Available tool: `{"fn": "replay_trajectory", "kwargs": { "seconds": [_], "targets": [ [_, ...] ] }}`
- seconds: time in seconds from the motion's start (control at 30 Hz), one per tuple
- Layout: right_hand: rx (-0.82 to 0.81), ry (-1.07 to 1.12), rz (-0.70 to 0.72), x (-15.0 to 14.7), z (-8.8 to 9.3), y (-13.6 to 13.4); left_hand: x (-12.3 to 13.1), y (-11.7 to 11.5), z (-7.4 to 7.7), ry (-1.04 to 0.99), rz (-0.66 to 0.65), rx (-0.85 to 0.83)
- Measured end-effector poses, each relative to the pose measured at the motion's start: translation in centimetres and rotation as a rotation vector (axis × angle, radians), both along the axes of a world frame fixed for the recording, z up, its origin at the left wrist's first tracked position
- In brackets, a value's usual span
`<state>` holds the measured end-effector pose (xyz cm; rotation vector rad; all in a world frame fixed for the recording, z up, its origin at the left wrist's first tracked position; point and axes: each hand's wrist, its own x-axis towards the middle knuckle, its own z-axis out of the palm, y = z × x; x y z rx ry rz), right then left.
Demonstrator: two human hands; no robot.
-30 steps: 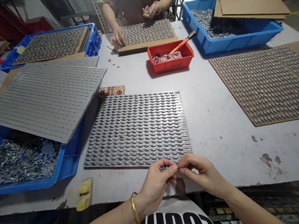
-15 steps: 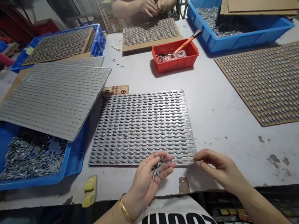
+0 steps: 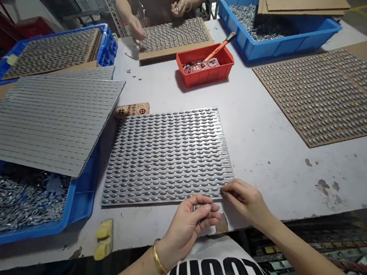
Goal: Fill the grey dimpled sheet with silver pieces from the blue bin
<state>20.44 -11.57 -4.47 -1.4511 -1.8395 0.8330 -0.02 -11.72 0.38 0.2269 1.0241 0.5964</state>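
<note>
A grey board [image 3: 164,159] lies flat in front of me, its grooves set with rows of small, pointed-oval metal pieces. Just off its front edge, my left hand [image 3: 190,220], palm up, curls round several loose metal pieces that show only in part between the fingers. At the board's front right corner, my right hand [image 3: 247,202] has thumb and fingertips pinched together against the edge; anything between them is hidden. On the left stands a blue bin [image 3: 78,207] with a heap of similar loose metal pieces [image 3: 25,203], partly covered by grooved grey boards [image 3: 49,118].
A red tray [image 3: 207,76] holds an orange-handled tool. A printed roll [image 3: 135,110] touches the board's back edge. A yellow block [image 3: 103,239] lies near the table's front edge. Filled boards [image 3: 327,96] and a blue bin [image 3: 280,47] stand beyond; a co-worker's hands [image 3: 181,7] are opposite.
My left hand's fingers have closed further over the metal pieces. My right hand stays at the board's corner, now nearer the left hand. The co-worker's hands have moved apart. The whole view has shifted slightly.
</note>
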Motion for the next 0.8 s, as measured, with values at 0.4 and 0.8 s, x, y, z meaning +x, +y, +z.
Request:
{"fn": "replay_trajectory", "kwargs": {
  "seconds": [0.4, 0.8],
  "targets": [
    [0.035, -0.179, 0.094, 0.4, -0.2, 0.6, 0.5, 0.0, 0.1, -0.010, 0.029, -0.047],
    [0.095, -0.019, 0.099, -1.5, 2.5, -1.2, 1.2, -0.1, 0.2, -0.001, 0.083, -0.001]
  ]
}}
